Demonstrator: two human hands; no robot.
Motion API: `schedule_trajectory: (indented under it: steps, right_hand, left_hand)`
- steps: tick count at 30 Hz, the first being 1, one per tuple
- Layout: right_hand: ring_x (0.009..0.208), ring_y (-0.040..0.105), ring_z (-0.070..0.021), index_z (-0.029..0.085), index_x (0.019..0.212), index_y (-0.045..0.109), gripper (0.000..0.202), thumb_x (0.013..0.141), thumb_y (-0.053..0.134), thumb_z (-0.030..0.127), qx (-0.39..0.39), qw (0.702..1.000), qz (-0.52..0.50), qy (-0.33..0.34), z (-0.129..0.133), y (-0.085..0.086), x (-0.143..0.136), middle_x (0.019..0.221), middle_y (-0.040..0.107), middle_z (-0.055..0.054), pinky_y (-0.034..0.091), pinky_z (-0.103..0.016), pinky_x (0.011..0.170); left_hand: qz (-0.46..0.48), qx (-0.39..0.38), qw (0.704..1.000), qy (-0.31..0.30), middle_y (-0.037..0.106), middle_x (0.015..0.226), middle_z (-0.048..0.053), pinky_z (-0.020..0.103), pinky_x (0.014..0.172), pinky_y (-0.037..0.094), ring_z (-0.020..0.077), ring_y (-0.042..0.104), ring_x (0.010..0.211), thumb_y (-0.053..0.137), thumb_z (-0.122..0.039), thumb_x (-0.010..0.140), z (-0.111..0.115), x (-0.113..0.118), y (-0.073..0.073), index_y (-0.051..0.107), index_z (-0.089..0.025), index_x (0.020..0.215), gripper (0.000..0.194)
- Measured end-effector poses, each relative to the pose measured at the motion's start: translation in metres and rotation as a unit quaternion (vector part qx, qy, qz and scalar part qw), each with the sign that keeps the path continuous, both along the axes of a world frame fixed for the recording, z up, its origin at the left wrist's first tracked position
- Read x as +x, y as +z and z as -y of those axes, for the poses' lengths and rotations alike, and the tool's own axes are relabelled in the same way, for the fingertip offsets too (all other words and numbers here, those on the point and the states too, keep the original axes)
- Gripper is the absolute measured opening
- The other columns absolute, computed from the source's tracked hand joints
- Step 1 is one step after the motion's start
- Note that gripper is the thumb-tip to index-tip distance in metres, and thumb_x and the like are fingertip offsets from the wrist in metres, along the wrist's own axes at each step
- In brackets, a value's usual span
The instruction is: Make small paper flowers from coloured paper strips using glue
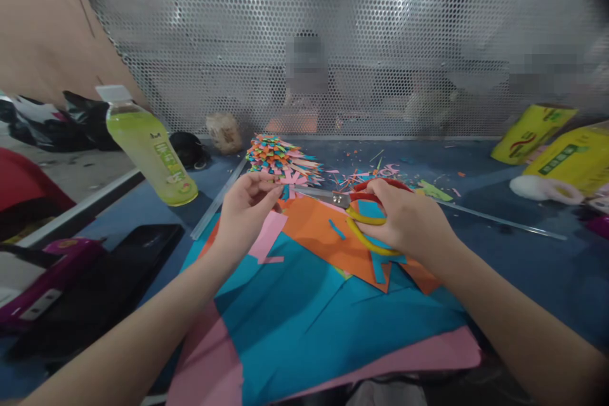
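Observation:
My left hand (252,203) is closed on a pink paper piece (294,179) whose end is cut into strips. My right hand (402,212) grips scissors (366,235) with red and yellow handles; their blades point left, against the pink strips. Below both hands lie an orange sheet (309,225), a large blue sheet (295,304) and pink sheets (204,361). Small blue and pink scraps rest on them. Just behind my left hand is a pile of multicoloured fringed paper (271,152).
A green drink bottle (152,152) and a black phone (147,241) are on the left. Loose paper clippings (371,174) lie towards the perforated metal screen (304,25). Yellow packages (533,133) stand at the right. A clear strip (504,221) lies behind my right hand.

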State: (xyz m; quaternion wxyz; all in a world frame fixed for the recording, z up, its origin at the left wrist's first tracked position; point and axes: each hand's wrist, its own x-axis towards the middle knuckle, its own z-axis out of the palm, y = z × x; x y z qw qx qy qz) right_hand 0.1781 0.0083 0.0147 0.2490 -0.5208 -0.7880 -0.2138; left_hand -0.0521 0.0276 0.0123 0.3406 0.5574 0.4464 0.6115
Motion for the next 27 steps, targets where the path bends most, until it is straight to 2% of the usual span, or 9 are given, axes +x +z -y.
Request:
schedule_trajectory:
  steps: [4, 10, 14, 21, 27]
  right_hand:
    - [0.054, 0.053, -0.015, 0.018, 0.084, 0.054, 0.037, 0.074, 0.045, 0.052, 0.008, 0.999, 0.025, -0.023, -0.0003, -0.0004, 0.0007, 0.059, 0.06, -0.003, 0.018, -0.023, 0.044]
    - [0.056, 0.054, -0.0155, 0.019, 0.09, 0.055, 0.038, 0.075, 0.045, 0.052, 0.027, 0.998, 0.049, -0.024, -0.0005, -0.0014, 0.003, 0.064, 0.062, -0.002, 0.018, -0.024, 0.045]
    - [0.059, 0.054, -0.0157, 0.019, 0.092, 0.055, 0.039, 0.077, 0.04, 0.052, 0.038, 0.998, 0.055, -0.019, 0.0, -0.0004, 0.0033, 0.068, 0.063, -0.004, 0.018, -0.024, 0.045]
    - [0.051, 0.049, -0.0132, 0.018, 0.08, 0.055, 0.038, 0.075, 0.042, 0.053, 0.077, 0.996, 0.034, -0.011, -0.0014, -0.0028, 0.0011, 0.057, 0.057, -0.002, 0.015, -0.023, 0.045]
    - [0.053, 0.048, -0.0128, 0.018, 0.083, 0.054, 0.038, 0.076, 0.042, 0.053, 0.075, 0.997, 0.035, -0.009, -0.0034, -0.0056, 0.0016, 0.058, 0.056, -0.001, 0.016, -0.023, 0.046]
  left_hand:
    - [0.007, -0.001, 1.0, 0.0, 0.061, 0.065, -0.003, 0.019, 0.047, 0.047, 0.0068, 0.055, 0.047, 0.063, -0.015, 0.066, 0.0002, 0.001, 0.0001, 0.053, -0.015, 0.081, 0.019]
    - [0.004, -0.003, 1.0, -0.004, 0.061, 0.066, -0.002, 0.019, 0.047, 0.048, 0.007, 0.056, 0.048, 0.064, -0.018, 0.065, -0.0008, 0.0003, -0.0024, 0.053, -0.015, 0.081, 0.02]
    - [0.01, -0.01, 1.0, -0.005, 0.062, 0.068, -0.001, 0.021, 0.048, 0.051, 0.01, 0.059, 0.055, 0.066, -0.02, 0.064, -0.0011, -0.001, -0.0031, 0.053, -0.016, 0.082, 0.023]
    - [-0.001, 0.004, 1.0, -0.003, 0.062, 0.065, -0.002, 0.021, 0.049, 0.051, 0.0094, 0.058, 0.053, 0.065, -0.02, 0.064, 0.0003, -0.0003, 0.0007, 0.053, -0.016, 0.078, 0.02]
    - [0.003, -0.01, 1.0, -0.014, 0.063, 0.068, 0.0, 0.022, 0.049, 0.051, 0.0104, 0.059, 0.057, 0.066, -0.021, 0.064, 0.0031, 0.0014, 0.0017, 0.053, -0.015, 0.079, 0.021]
